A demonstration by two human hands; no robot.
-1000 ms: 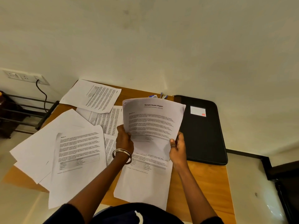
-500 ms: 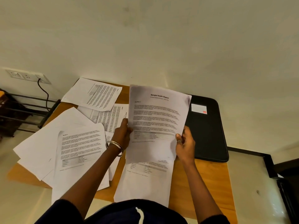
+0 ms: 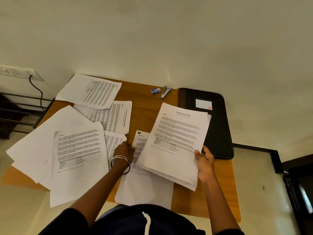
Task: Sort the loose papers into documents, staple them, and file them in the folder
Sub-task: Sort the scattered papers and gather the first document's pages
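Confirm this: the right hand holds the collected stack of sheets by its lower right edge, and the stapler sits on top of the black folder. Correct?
Not quite. In the head view the stapler lies on the wooden desk just left of the black folder, beside a small staple box, not on it. The right hand does hold the stack by its lower right edge.

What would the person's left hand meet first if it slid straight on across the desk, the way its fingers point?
The left hand points away and slightly right; its fingers already touch the sheet headed "Section". Beyond that lies bare desk, then probably the staple box, though depth is uncertain.
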